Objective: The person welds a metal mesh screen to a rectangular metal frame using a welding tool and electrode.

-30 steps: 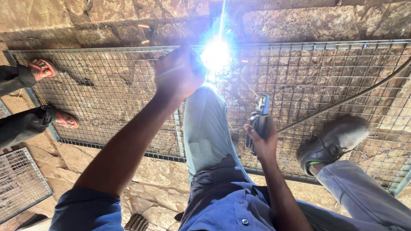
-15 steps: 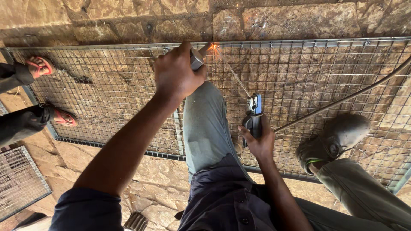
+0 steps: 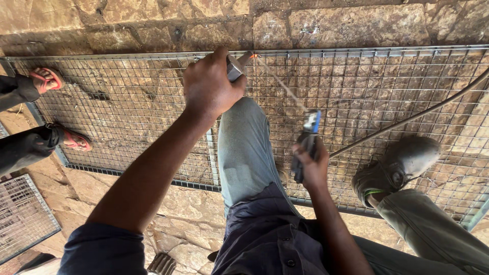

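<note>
left hand [image 3: 211, 84] clenched around small grey metal tool [image 3: 235, 70], at top rail of grey wire mesh panel [image 3: 153, 107] lying on stone floor [image 3: 193, 203] | right hand [image 3: 311, 165] grasping dark electrode holder with blue clip [image 3: 307, 137], thin welding rod [image 3: 282, 84] tip glowing orange at rail | grey cable [image 3: 407, 119] across mesh

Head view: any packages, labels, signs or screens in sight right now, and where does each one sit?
None in view: no package, label, sign or screen.
Left hand: holds a small grey metal piece at the top edge of the wire mesh panel.
Right hand: grips a dark electrode holder with a blue tip.
</note>
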